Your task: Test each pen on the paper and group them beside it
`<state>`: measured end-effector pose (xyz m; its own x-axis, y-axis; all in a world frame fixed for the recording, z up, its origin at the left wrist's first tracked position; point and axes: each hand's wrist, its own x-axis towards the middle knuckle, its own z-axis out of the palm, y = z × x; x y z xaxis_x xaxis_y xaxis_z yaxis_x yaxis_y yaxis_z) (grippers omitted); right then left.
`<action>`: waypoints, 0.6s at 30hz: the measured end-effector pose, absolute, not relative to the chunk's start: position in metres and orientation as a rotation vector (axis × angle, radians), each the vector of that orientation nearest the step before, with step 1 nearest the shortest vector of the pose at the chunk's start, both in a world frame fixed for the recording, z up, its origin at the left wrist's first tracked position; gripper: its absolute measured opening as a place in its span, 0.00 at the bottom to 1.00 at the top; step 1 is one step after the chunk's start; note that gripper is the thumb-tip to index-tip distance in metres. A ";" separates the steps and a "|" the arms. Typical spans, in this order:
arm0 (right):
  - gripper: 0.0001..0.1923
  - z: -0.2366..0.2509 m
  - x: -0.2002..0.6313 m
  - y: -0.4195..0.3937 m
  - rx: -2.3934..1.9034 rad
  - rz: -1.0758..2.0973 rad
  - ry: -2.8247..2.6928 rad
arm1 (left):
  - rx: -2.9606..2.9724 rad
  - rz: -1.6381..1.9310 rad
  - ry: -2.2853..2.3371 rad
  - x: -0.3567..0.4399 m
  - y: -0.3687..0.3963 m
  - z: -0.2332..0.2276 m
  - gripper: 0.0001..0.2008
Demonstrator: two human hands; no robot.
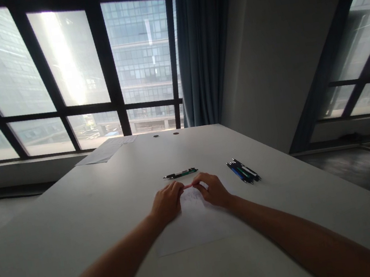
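Stick (188, 186), slim and pink, gripped by left hand (167, 202) and right hand (214, 191) over paper (193, 226); seemingly two-handed handling step; next move likely calls for even pressure.

The person's left hand (167, 202) and right hand (213, 190) pinch opposite ends of a thin reddish stick (188, 186) above a sheet of paper (195, 231) bearing faint marks. Just beyond the hands lie dark pens (181, 173) with some green, side by side; a second cluster of pens (242, 171), blue, green and black, rests near the right hand. Loose papers (100, 153) lie at the far left of the white bench (123, 191), before a dark-framed window (140, 51) and blue curtain (202, 50).
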<state>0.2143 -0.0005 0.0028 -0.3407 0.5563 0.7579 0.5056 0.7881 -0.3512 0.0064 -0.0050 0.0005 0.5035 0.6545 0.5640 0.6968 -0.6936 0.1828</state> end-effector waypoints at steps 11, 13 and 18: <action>0.13 0.001 0.214 0.004 -0.917 0.250 -1.948 | -2.663 -0.943 -1.254 0.007 -0.004 -0.001 0.07; 0.10 0.001 0.213 0.004 -0.899 0.246 -1.926 | -2.668 -0.938 -1.264 0.007 -0.004 -0.001 0.07; 0.06 0.005 0.214 0.003 -0.892 0.265 -1.900 | -2.668 -0.946 -1.261 0.007 -0.003 -0.003 0.07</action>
<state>0.2140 0.0026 0.0047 -0.2485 0.6819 0.6879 0.4678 0.7064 -0.5312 0.0068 -0.0029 -0.0026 0.4829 0.6873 0.5426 0.7133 -0.6682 0.2116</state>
